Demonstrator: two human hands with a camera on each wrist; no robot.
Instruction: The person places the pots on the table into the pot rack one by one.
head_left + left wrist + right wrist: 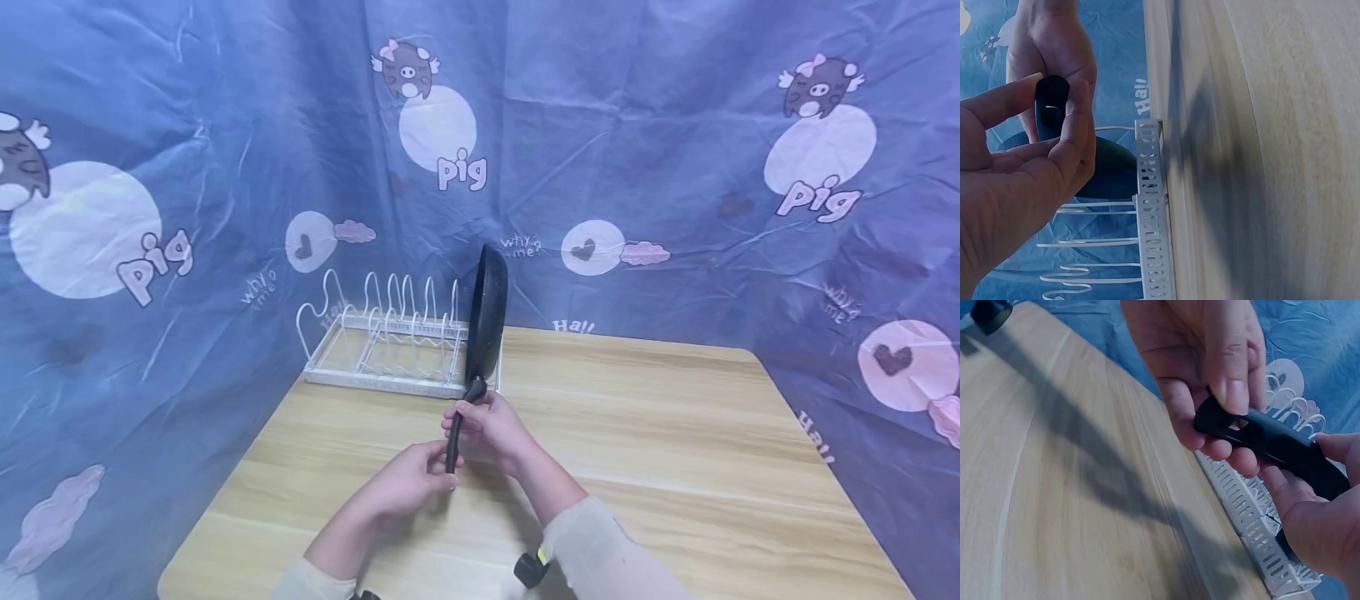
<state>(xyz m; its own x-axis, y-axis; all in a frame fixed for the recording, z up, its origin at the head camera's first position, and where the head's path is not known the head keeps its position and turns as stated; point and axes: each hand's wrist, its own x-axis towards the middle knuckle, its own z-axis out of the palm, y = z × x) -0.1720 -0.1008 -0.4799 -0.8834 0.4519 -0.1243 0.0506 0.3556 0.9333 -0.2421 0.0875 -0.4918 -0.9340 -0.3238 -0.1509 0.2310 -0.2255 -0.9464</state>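
Observation:
A black frying pan [489, 312] stands on its edge at the right end of a white wire rack [386, 385], its handle pointing toward me. My left hand [412, 479] pinches the end of the handle [1272, 442] between thumb and fingers. Closer to the pan body, my right hand [491, 425] grips the same handle. In the left wrist view the handle's end faces the camera, with the left thumb and fingers on either side. Whether the pan's lower rim touches the rack's base cannot be told.
Several white wire dividers [405, 304] rise from the rack left of the pan. The rack sits at the back left of a wooden table [637, 433]. A blue printed curtain [637, 167] hangs behind and at both sides.

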